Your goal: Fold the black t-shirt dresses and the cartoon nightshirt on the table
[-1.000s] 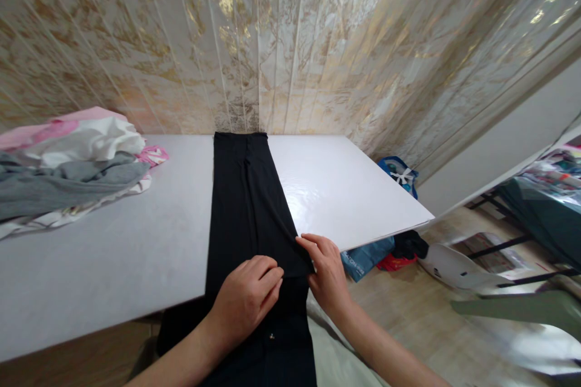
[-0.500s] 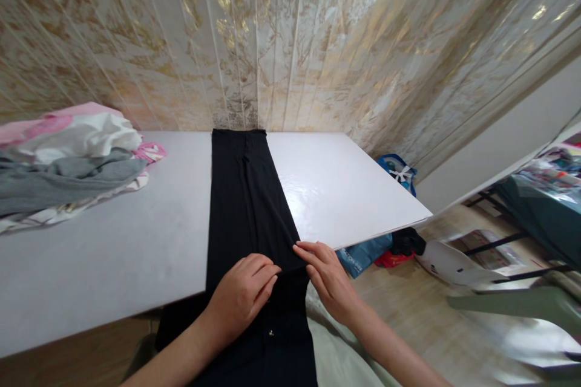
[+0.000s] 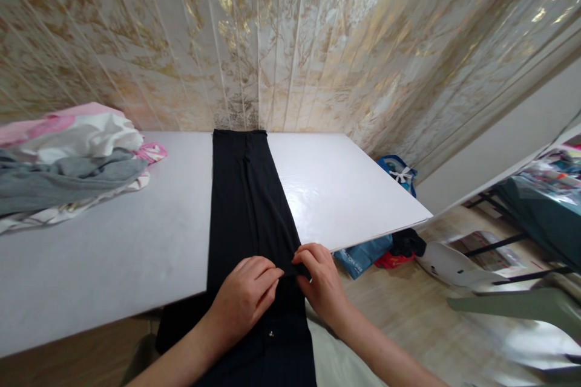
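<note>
A long black garment [image 3: 247, 199], folded lengthwise like trousers, lies across the white table [image 3: 136, 248] from the wall to the near edge and hangs over towards me. My left hand [image 3: 245, 299] rests on the cloth at the table's near edge, fingers curled and pressing on the fabric. My right hand [image 3: 320, 281] is beside it at the garment's right edge, fingers bent and pinching the black fabric. The two hands nearly touch.
A heap of clothes [image 3: 68, 163] in grey, white and pink lies at the table's far left. A marbled gold wall stands behind. On the floor to the right are blue bags [image 3: 363, 254], a white chair seat [image 3: 454, 266] and a dark green table [image 3: 544, 217].
My right hand's fingers have gone from lying stretched along the cloth's edge to curling in and pinching it. My left hand has barely moved.
</note>
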Motion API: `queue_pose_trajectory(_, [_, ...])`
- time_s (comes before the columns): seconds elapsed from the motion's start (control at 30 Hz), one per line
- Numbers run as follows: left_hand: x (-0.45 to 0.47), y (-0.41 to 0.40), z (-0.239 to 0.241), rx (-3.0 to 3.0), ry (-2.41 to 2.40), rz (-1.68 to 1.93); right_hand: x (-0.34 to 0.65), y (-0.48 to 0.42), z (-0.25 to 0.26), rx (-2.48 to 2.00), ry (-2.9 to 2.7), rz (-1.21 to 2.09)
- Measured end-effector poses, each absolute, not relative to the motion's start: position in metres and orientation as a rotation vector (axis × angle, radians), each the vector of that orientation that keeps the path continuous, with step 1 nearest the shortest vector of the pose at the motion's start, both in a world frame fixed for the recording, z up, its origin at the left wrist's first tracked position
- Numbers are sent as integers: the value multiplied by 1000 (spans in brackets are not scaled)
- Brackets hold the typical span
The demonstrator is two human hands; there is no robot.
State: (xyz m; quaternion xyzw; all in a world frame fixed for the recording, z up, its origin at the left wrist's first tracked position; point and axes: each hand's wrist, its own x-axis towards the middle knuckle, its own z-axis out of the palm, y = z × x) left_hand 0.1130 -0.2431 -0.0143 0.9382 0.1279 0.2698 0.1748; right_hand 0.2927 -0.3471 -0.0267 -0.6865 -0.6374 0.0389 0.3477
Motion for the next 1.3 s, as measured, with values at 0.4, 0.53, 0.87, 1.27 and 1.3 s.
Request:
queue_pose_trajectory(0.4, [116,-242,-17,2729,292,732,307,-337,-29,-1986,-1573,-134])
queue_pose_trajectory(0.53, [119,-242,-19,2747,315,696,316,-347,-39,-1957,-1575,-167])
queue_pose_trajectory(0.87, [121,-226,21,2705,376,551,332,-360,9,-1666,-2018,221])
queue_pose_trajectory(1.27, [135,-179,-22,2878,749,696,367,-191,-26,-2170,-1897,-58])
queue_pose_trajectory(1.3, [134,-177,-20,2859,737,685,367,-187,-27,-2210,-1849,-95])
